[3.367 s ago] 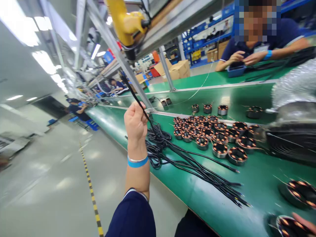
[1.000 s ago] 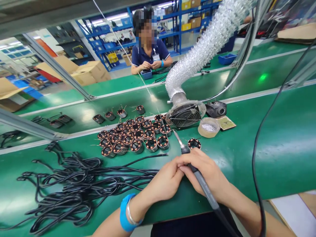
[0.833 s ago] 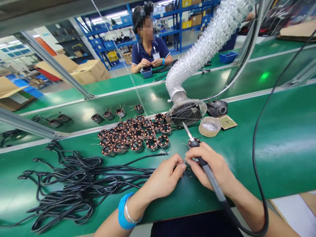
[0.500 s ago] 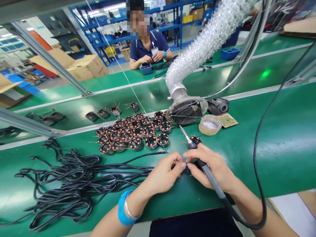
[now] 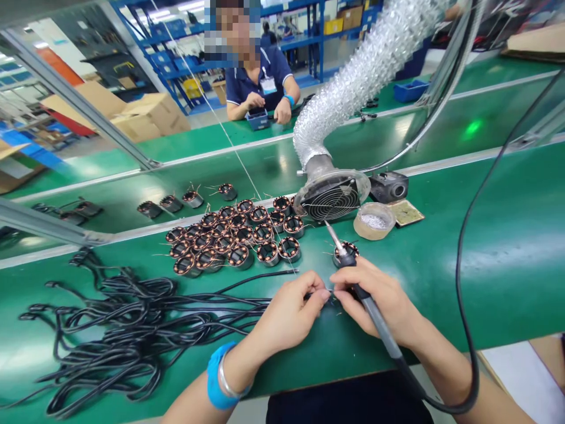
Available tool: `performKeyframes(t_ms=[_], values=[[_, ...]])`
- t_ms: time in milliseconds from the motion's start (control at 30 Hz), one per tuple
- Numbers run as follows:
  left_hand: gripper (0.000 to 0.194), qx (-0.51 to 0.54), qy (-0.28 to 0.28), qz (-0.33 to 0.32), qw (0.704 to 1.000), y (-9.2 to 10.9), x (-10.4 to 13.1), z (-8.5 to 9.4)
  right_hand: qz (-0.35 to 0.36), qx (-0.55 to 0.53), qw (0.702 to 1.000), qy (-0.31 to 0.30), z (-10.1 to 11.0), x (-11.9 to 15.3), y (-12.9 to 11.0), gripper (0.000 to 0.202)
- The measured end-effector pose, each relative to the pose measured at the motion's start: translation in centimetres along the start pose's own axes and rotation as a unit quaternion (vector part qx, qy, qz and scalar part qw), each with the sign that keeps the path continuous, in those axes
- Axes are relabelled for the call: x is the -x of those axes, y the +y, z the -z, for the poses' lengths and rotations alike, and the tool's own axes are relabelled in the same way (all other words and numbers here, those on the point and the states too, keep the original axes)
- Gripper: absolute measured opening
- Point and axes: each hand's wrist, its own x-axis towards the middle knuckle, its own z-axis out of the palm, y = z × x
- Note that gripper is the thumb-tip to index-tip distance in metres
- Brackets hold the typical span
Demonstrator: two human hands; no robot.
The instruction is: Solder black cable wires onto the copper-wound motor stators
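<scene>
The hands have drawn slightly apart, leaving a thin wire end (image 5: 330, 291) visible between them; the left hand (image 5: 292, 309) pinches it, and the right hand (image 5: 388, 294) grips a grey-and-black soldering iron (image 5: 383, 331); whether its fingertips touch the wire, I cannot tell; a copper-wound ring coil (image 5: 355, 249) sits just beyond, on the green counter (image 5: 424, 259).
</scene>
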Motion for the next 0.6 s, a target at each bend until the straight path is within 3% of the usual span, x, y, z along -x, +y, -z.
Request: performKeyframes(t_ms=[133, 400, 500, 600], values=[[0.027, 0.071, -0.033, 0.027, 0.997, -0.6, -0.3, 0.0, 0.039, 0.021, 0.999, 0.013, -0.2, -0.2, 0.0, 0.026], [0.028, 0.033, -0.005, 0.002, 0.999, -0.8, -0.2, 0.0, 0.032, 0.019, 0.999, 0.013, -0.2, -0.2, 0.1, 0.023], [0.031, 0.101, -0.017, 0.01, 0.995, -0.9, -0.5, -0.2, 0.028, 0.009, 0.999, 0.02, -0.6, -0.3, -0.1, 0.022], [0.036, 0.211, -0.044, 0.054, 0.975, -1.0, -0.9, -0.3, 0.032, 0.02, 0.997, 0.073, -1.3, -0.2, -0.1, 0.02]])
